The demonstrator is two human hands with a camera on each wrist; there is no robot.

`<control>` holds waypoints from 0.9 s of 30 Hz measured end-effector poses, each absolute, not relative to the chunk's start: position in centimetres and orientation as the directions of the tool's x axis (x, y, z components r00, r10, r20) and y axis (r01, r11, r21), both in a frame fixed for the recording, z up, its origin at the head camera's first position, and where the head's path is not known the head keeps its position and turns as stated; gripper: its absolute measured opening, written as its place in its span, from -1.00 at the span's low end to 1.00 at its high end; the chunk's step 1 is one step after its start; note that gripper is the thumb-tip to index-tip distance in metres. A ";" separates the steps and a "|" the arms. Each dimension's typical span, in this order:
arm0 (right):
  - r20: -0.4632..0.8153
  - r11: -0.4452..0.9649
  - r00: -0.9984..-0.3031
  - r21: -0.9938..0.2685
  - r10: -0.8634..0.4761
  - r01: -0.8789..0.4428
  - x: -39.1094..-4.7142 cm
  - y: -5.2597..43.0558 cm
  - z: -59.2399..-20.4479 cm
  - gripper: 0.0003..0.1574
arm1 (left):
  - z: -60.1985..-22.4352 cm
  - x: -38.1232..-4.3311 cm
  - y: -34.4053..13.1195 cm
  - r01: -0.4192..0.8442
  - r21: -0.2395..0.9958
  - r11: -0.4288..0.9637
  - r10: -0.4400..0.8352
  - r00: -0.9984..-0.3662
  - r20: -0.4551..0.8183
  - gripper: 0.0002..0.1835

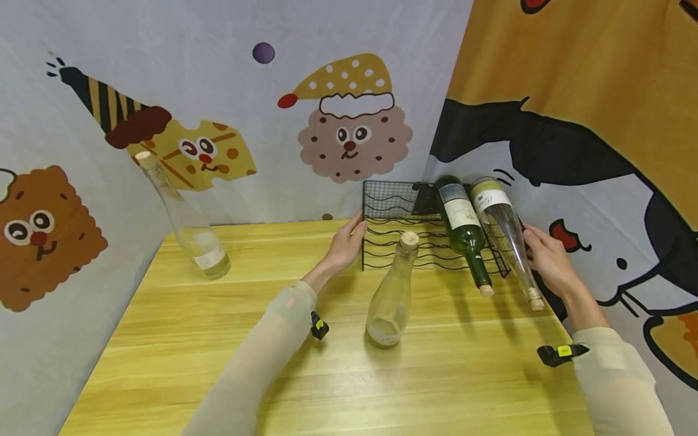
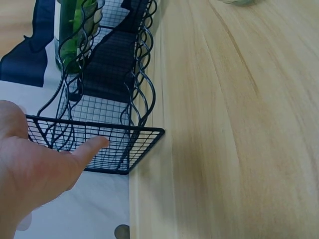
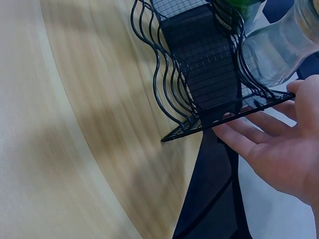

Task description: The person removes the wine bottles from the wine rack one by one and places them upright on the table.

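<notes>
A black wire wine rack (image 1: 400, 247) with wavy bars stands at the back of the wooden table. My left hand (image 1: 346, 245) touches the rack's left mesh side; in the left wrist view a straight finger (image 2: 94, 148) lies along the mesh. On the opposite side, my right hand (image 1: 548, 257) has extended fingers against the mesh end panel (image 3: 219, 121), with the thumb near its upper corner. Two corked bottles lie in the rack's right part, necks forward: a green wine bottle (image 1: 462, 221) and a clear bottle (image 1: 501, 218) with a pale label.
In front of the rack stands a corked clear bottle (image 1: 391, 309), between my forearms. Another corked clear bottle (image 1: 196, 233) stands at the table's back left. A printed cloth (image 1: 218, 36) hangs behind the table (image 1: 180, 351) and along its sides.
</notes>
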State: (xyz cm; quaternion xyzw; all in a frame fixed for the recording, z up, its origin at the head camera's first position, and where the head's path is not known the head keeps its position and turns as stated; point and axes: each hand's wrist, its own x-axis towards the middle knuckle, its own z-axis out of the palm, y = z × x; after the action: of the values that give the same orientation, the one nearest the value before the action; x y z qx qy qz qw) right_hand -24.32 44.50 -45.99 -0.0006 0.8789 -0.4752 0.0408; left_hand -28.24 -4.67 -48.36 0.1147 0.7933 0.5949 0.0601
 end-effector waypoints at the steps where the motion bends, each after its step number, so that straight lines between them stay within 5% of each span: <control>1: -0.074 0.553 -0.996 -0.832 -0.039 0.041 -24.3 44.5 -46.0 -0.06 | -48.3 -28.2 -4.7 0.108 0.958 0.268 0.253 -0.967 0.038 -0.25; 18: -0.051 0.564 -0.999 -0.825 -0.011 0.035 -24.0 44.1 -46.2 -0.10 | -47.8 -27.8 -5.3 0.056 0.978 0.203 0.256 -0.967 0.002 -0.26; 27: -0.041 0.565 -0.999 -0.824 0.009 0.039 -24.2 44.0 -46.1 -0.13 | -45.9 -26.8 -6.3 0.184 0.956 0.230 0.260 -0.958 0.122 -0.31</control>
State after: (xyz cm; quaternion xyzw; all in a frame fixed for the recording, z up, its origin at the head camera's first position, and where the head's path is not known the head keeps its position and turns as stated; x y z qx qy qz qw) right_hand -24.17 44.05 -46.09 0.0134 0.8844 -0.4663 0.0161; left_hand -26.77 -6.35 -45.87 0.1416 0.7835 0.6042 0.0315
